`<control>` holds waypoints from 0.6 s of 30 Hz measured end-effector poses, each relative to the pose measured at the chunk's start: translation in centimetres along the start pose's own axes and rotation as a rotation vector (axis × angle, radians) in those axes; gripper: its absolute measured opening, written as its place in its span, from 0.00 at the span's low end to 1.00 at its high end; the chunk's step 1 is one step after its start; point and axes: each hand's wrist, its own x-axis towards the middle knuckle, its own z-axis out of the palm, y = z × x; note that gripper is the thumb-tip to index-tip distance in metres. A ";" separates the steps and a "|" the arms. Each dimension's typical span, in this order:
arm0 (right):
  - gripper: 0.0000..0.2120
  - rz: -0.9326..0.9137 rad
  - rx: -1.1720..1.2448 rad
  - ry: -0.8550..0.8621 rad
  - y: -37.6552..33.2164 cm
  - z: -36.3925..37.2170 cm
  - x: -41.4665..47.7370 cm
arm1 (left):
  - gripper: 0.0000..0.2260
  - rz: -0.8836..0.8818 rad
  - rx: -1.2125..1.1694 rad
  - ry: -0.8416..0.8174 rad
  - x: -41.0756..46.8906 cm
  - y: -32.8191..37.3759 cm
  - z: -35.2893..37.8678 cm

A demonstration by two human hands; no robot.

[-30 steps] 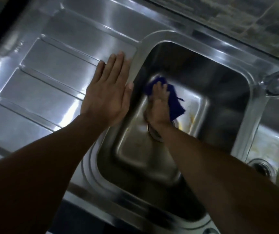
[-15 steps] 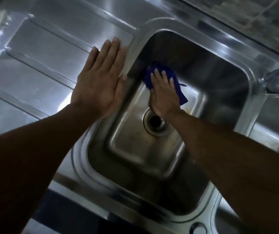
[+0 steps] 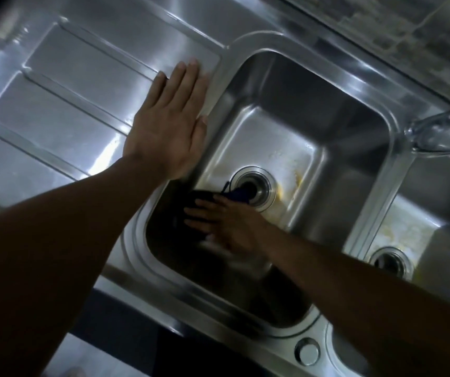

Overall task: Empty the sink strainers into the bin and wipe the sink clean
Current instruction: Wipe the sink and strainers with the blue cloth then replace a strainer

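A steel double sink fills the view. My right hand (image 3: 226, 224) lies flat inside the left basin (image 3: 294, 104), pressing a dark blue cloth (image 3: 238, 194) onto the basin floor just left of and below the round drain (image 3: 255, 186). Part of the cloth overlaps the drain's edge. Yellowish stains show on the floor right of the drain. My left hand (image 3: 169, 123) rests flat, fingers together, on the drainboard (image 3: 77, 85) at the basin's left rim. The right basin (image 3: 436, 240) has its own drain (image 3: 389, 262) and yellow marks.
A tap spout (image 3: 441, 131) reaches in from the right above the divider between the basins. A round capped hole (image 3: 306, 351) sits on the front rim. A tiled wall (image 3: 395, 28) runs behind the sink. Dark floor lies below the front edge.
My right hand has dragged the blue cloth from the basin's far left corner toward me, past the drain, which is now uncovered. The left hand stays planted on the drainboard.
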 end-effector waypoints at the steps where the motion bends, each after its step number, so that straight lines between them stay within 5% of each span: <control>1: 0.24 0.042 -0.077 0.069 1.7 -0.7 -0.1 | 0.29 0.004 0.000 -0.003 0.0 0.0 0.1; 3: 0.24 0.226 -0.195 0.213 5.6 -2.2 -0.1 | 0.29 0.004 -0.005 -0.005 0.0 -0.2 0.2; 6: 0.28 0.494 -0.253 0.200 10.9 -4.5 -0.2 | 0.29 -0.001 -0.015 -0.012 0.1 -0.3 0.4; 11: 0.30 0.791 0.028 0.354 7.9 -4.0 2.6 | 0.29 -0.006 -0.009 -0.003 0.2 -0.4 0.6; 14: 0.29 0.683 0.158 0.462 3.1 -2.3 3.7 | 0.29 0.002 0.009 0.013 0.2 -0.2 0.6; 18: 0.27 0.361 0.130 0.319 -2.2 0.8 1.8 | 0.29 0.013 0.013 0.031 0.1 -0.2 0.5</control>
